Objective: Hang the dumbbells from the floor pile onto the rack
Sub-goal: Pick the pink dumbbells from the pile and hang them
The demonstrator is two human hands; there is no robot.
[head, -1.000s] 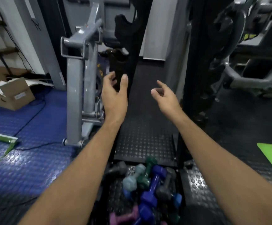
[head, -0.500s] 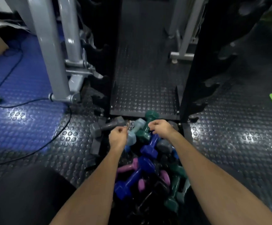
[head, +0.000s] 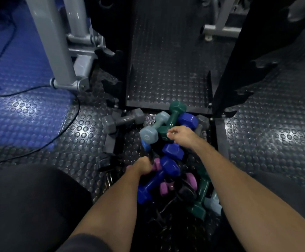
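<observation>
A pile of dumbbells (head: 168, 166) in blue, pink, dark green and grey lies on the floor in front of the black rack. The rack's base bar (head: 166, 104) and its hooked uprights, left (head: 111, 57) and right (head: 239, 51), stand just beyond. My right hand (head: 181, 134) is curled over the handle of a blue dumbbell (head: 188, 120) at the pile's far end. My left hand (head: 141, 167) is nearer me and grips a pink dumbbell (head: 155, 165), whose ends show on either side of the fist.
A grey dumbbell (head: 122, 120) lies apart at the left. Touching my right hand are a pale blue one (head: 152, 132) and a dark green one (head: 175, 113). A grey machine frame (head: 57, 42) and a black cable (head: 39, 88) are on the left. My dark-clothed knee (head: 29, 206) is at lower left.
Both hands came down from mid-air to the pile as my view tilted to the floor. In the last half second the left hand drew back toward me onto the pink dumbbell.
</observation>
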